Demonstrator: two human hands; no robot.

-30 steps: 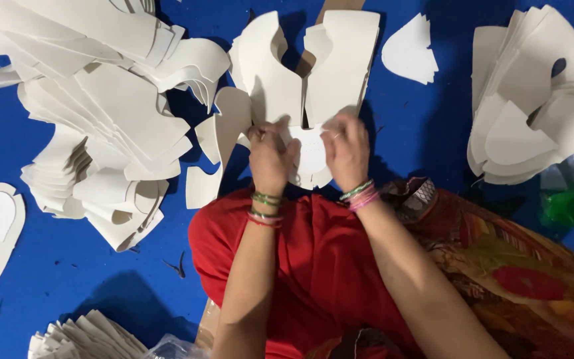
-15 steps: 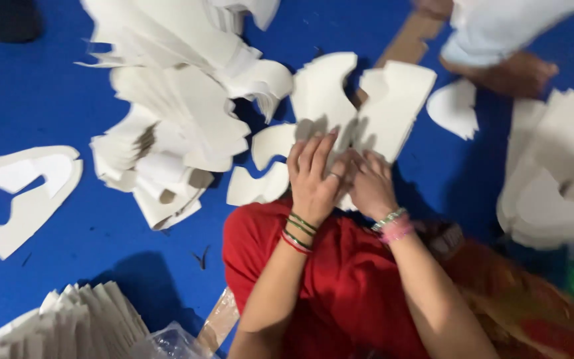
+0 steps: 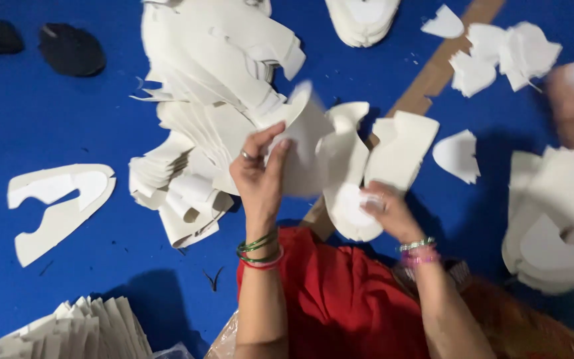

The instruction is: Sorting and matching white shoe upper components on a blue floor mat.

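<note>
Pinching white cutouts [image 3: 327,166], left hand [image 3: 258,176] and right hand [image 3: 386,211] fingers clamped.

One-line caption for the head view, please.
Left hand lifts a white cut-out sheet while right hand holds another white piece over blue floor.

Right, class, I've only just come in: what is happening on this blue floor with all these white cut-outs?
A person seated over a blue floor is handling white cut-out pieces. The left hand lifts one curved white piece by its edge, while the right hand presses on a white piece lying in front of the red cloth. A tall stack of similar pieces lies to the left, and another pile to the right.
</note>
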